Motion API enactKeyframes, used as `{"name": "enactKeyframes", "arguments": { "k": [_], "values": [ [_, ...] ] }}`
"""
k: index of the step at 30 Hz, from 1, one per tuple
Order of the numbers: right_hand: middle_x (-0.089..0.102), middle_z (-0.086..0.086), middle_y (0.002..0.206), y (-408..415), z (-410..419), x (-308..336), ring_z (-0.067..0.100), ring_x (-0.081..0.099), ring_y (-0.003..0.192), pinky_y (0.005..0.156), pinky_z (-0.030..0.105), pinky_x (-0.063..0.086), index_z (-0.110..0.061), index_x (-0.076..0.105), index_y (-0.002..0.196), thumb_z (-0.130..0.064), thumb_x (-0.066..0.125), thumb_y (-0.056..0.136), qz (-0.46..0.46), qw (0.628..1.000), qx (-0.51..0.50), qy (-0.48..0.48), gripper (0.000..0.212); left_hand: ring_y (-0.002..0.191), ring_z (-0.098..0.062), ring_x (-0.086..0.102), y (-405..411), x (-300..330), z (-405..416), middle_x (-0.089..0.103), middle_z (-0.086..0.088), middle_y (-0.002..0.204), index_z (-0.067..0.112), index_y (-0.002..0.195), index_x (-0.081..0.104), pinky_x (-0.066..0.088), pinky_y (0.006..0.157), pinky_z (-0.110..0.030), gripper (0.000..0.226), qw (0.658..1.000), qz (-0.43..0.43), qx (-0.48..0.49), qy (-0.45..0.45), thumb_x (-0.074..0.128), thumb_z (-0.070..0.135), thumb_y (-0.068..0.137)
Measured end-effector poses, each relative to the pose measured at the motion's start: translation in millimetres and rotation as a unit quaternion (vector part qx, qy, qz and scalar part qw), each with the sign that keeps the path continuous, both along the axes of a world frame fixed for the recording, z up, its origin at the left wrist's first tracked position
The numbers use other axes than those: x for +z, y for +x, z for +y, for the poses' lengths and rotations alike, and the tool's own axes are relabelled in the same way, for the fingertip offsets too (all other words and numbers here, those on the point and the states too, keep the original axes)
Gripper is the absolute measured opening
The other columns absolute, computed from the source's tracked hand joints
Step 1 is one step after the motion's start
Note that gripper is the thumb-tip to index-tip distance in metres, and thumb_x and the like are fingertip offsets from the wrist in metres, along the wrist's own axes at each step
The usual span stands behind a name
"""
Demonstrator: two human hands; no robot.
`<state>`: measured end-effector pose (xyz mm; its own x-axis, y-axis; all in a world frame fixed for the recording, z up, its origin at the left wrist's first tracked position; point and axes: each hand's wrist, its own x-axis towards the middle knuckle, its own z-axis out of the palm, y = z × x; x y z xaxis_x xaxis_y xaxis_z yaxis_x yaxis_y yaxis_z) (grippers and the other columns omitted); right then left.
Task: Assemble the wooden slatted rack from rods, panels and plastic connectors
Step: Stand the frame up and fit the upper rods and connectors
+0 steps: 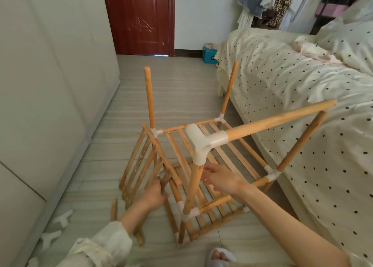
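Observation:
The partly built wooden rack point(232, 145) stands on the floor, with slatted shelves joined to upright rods by white plastic connectors. A large white connector point(203, 143) tops the near upright rod point(193, 188) and carries a long rod point(282, 118) running right toward the bed. My right hand point(222, 178) hovers just right of that upright, fingers relaxed and holding nothing. My left hand point(155, 194) grips a short rod point(164, 183) among the loose slatted panels point(141, 165) leaning against the rack's left side.
A bed point(302, 85) with a dotted cover runs along the right, close to the rack. White wardrobe doors point(50, 85) line the left. Spare white connectors point(60, 220) and a short rod point(113, 210) lie on the floor at left. My slippered foot point(220, 255) is at the bottom.

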<state>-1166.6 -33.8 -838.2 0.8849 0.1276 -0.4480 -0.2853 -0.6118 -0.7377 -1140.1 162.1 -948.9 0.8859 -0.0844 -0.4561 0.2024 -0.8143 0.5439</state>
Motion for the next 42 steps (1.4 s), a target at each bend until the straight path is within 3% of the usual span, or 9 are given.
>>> {"name": "enactKeyframes", "arguments": {
  "k": [7, 15, 18, 24, 28, 32, 35, 38, 42],
  "values": [
    [0.058, -0.003, 0.121, 0.9, -7.9, -1.0, 0.012, 0.053, 0.110, 0.086, 0.024, 0.041, -0.024, 0.054, 0.126, -0.037, 0.039, 0.099, 0.007, 0.998, 0.058, -0.022, 0.034, 0.103, -0.020, 0.057, 4.5, -20.2, 1.3, 0.055, -0.008, 0.117, 0.013, 0.121, 0.036, 0.048, 0.090, -0.037, 0.025, 0.993, -0.115, -0.033, 0.008, 0.043, 0.013, 0.096],
    [0.061, -0.002, 0.114, -14.8, -20.6, 15.1, 0.014, 0.055, 0.106, 0.097, 0.034, 0.043, -0.021, 0.054, 0.124, -0.041, 0.036, 0.099, -0.002, 0.990, 0.100, -0.101, 0.037, 0.083, -0.015, 0.045, -4.9, 39.6, 16.6, 0.045, -0.002, 0.096, 0.018, 0.093, 0.030, 0.038, 0.072, -0.028, 0.016, 0.970, -0.228, -0.060, 0.055, 0.045, 0.014, 0.098],
    [0.064, 0.004, 0.111, -25.8, -20.7, 30.6, 0.018, 0.061, 0.100, 0.091, 0.032, 0.049, -0.015, 0.055, 0.121, -0.038, 0.035, 0.100, -0.006, 0.978, 0.151, -0.145, 0.037, 0.085, -0.019, 0.047, -14.5, 73.6, 34.5, 0.047, -0.004, 0.098, 0.016, 0.093, 0.033, 0.038, 0.073, -0.029, 0.015, 0.958, -0.265, -0.078, 0.079, 0.048, 0.012, 0.096],
    [0.067, 0.001, 0.094, -51.9, -20.4, 76.9, 0.012, 0.065, 0.077, 0.060, 0.017, 0.050, -0.013, 0.053, 0.116, -0.028, 0.037, 0.101, 0.019, 0.977, 0.195, -0.080, 0.027, 0.104, -0.024, 0.051, -44.5, 140.1, 50.3, 0.051, -0.007, 0.112, 0.009, 0.117, 0.045, 0.035, 0.078, -0.028, 0.021, 0.930, -0.335, -0.091, 0.118, 0.048, 0.014, 0.097],
    [0.071, 0.005, 0.088, -73.2, -24.1, 131.0, 0.014, 0.065, 0.070, 0.052, 0.018, 0.047, -0.013, 0.060, 0.105, -0.029, 0.040, 0.100, -0.013, 0.975, 0.214, 0.055, 0.026, 0.101, -0.019, 0.048, -60.8, 185.8, 42.7, 0.044, 0.001, 0.103, 0.011, 0.118, 0.044, 0.029, 0.075, -0.024, 0.022, 0.906, -0.389, -0.118, 0.117, 0.047, 0.017, 0.097],
    [0.070, 0.013, 0.085, -82.2, -26.1, 182.6, 0.018, 0.065, 0.066, 0.055, 0.023, 0.048, -0.003, 0.063, 0.104, -0.032, 0.049, 0.091, -0.126, 0.957, 0.103, 0.241, 0.036, 0.097, -0.015, 0.047, -72.1, 230.9, 24.1, 0.044, 0.002, 0.101, 0.012, 0.114, 0.044, 0.034, 0.079, -0.025, 0.019, 0.877, -0.441, -0.154, 0.113, 0.049, 0.016, 0.096],
    [0.067, 0.010, 0.099, -64.2, -14.0, 201.7, 0.018, 0.065, 0.083, 0.070, 0.026, 0.053, -0.006, 0.059, 0.110, -0.034, 0.046, 0.097, -0.263, 0.942, -0.039, 0.206, 0.034, 0.107, -0.021, 0.048, -80.4, 257.2, 3.8, 0.049, -0.002, 0.109, 0.015, 0.119, 0.045, 0.037, 0.090, -0.032, 0.023, 0.846, -0.482, -0.182, 0.137, 0.049, 0.018, 0.096],
    [0.062, 0.006, 0.102, -47.2, 6.3, 213.6, 0.019, 0.061, 0.093, 0.082, 0.035, 0.054, -0.013, 0.058, 0.102, -0.048, 0.046, 0.094, -0.263, 0.932, -0.097, 0.230, 0.038, 0.110, -0.020, 0.044, -91.0, 274.5, -17.7, 0.047, 0.000, 0.113, 0.019, 0.125, 0.042, 0.029, 0.084, -0.030, 0.027, 0.788, -0.540, -0.222, 0.196, 0.044, 0.019, 0.098],
    [0.063, 0.004, 0.082, -32.9, 22.7, 223.6, 0.014, 0.055, 0.065, 0.053, 0.027, 0.051, -0.016, 0.053, 0.087, -0.044, 0.044, 0.097, -0.287, 0.858, -0.235, 0.355, 0.032, 0.105, -0.021, 0.045, -94.2, 295.1, -33.5, 0.048, 0.001, 0.108, 0.021, 0.123, 0.043, 0.026, 0.078, -0.031, 0.029, 0.720, -0.603, -0.241, 0.245, 0.046, 0.013, 0.096]
  ]
}}
